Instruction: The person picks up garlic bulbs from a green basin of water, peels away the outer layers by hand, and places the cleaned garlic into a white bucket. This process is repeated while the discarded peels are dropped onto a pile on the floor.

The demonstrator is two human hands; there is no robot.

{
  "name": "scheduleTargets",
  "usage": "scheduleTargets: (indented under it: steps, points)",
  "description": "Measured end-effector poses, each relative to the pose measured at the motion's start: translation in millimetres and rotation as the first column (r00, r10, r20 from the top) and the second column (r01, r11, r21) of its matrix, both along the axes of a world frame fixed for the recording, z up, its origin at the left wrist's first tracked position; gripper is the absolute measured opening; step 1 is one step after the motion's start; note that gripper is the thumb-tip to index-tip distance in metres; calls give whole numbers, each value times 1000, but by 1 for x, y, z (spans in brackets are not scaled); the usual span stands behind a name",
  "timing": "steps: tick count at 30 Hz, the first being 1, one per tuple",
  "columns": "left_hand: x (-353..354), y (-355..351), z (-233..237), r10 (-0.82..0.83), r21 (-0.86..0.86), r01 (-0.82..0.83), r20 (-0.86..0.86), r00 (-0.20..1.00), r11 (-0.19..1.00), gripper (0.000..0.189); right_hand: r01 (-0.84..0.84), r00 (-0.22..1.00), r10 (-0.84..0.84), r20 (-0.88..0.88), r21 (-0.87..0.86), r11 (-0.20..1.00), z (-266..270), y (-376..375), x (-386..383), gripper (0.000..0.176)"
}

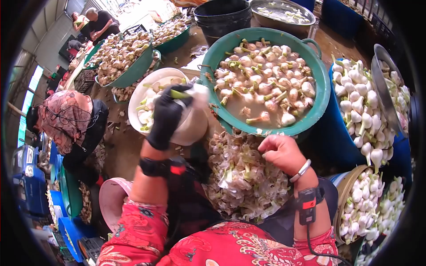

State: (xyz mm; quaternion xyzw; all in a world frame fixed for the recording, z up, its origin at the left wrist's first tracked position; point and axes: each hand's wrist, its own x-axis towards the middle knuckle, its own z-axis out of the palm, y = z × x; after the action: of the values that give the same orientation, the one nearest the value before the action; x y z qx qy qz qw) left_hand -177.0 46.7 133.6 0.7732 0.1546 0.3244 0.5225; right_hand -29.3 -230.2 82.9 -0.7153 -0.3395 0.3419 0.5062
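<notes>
A blurred garlic bulb point(199, 95) is near the rim of the white bucket point(191, 131), its green stem point(179, 94) clamped in the gloved left hand point(167, 116). The right hand point(285, 155) curls over the peel heap point(248, 179); whether its fingers grip anything cannot be told. Depositing seems underway, probably calling next for release inside the bucket.

L hand point(169, 113), in blk glove point(160, 131), is extended fwd w/ fingers point(179, 92) bent in a closed grip, L wrist point(155, 153) in line w/ L forearm point(148, 185); R hand point(284, 153), bare, is held nearer the torso point(230, 244), fingers curled inward, w/ R wrist point(296, 167) slightly bent & R forearm point(320, 217) angled toward midline.
</notes>
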Motion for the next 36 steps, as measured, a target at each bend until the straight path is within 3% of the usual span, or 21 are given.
scheduleTargets:
  steps: [1,2,3,4,7,8,10,12,14,16,18,20,22,26,28,30,31,32,34,35,36]
  points:
    - [-9,31,6,87,94,-79,-87,992,992,28,-15,1000,15,-20,36,999,-3,0,3,10]
    - [-13,42,21,243,455,-170,-107,964,874,27,-2,1000,2,-20,30,1000,-3,-1,3,10]
    - [-20,65,15,270,528,-183,-93,958,829,29,-88,995,89,35,-43,995,-1,-1,0,11]
    - [-15,50,28,247,396,-183,-115,962,900,23,-167,981,177,81,-120,979,1,-1,-2,13]
    - [-12,34,26,198,521,38,-389,900,853,13,-85,994,79,-81,-82,993,5,3,-10,12]
    - [-19,39,23,270,609,122,-511,816,783,20,-24,982,17,-186,-40,999,10,4,-13,9]
    - [-45,63,0,423,689,134,-574,701,712,30,-17,990,3,142,97,995,-7,-2,-7,6]
    - [-70,80,-12,527,670,278,-726,443,689,36,57,995,-58,79,7,998,5,-5,-7,6]
    - [-87,82,-20,532,603,274,-794,294,749,38,55,997,-56,46,26,998,3,-2,-8,6]
    - [-100,91,-33,478,573,187,-791,382,798,32,63,992,-68,103,49,997,1,1,-9,7]
    - [-106,98,-42,476,572,137,-773,420,808,26,1,948,-30,317,91,996,-3,2,-6,12]
    - [-107,110,-44,469,567,93,-753,462,819,20,24,998,-29,-51,-89,996,1,3,-7,10]
    - [-104,127,-36,432,533,17,-704,563,846,12,60,998,-60,-17,-35,998,1,4,-11,9]
    - [-83,160,2,592,771,-147,-336,733,620,9,58,962,-101,253,173,983,-23,5,-14,7]
    - [-70,158,19,665,908,-113,-206,718,403,11,3,999,2,33,-156,988,4,3,-14,15]
    - [-45,132,24,534,860,-100,-215,818,500,13,-1,997,6,83,-60,998,8,1,-12,10]
    - [-28,114,23,506,768,-30,-392,768,640,12,-44,973,37,228,25,999,-6,0,-9,10]
    - [-11,91,18,286,612,61,-453,844,788,12,-104,926,60,373,99,990,-21,-1,-6,11]
    - [26,45,-9,72,516,243,-517,853,822,13,-103,959,140,246,-154,983,-3,-2,-7,16]
    - [45,20,-22,-94,360,327,-536,839,874,11,-85,971,122,204,-184,979,5,-3,-8,19]
    - [66,-5,-29,-68,328,388,-682,728,862,18,-44,988,67,140,-160,986,8,-2,-9,17]
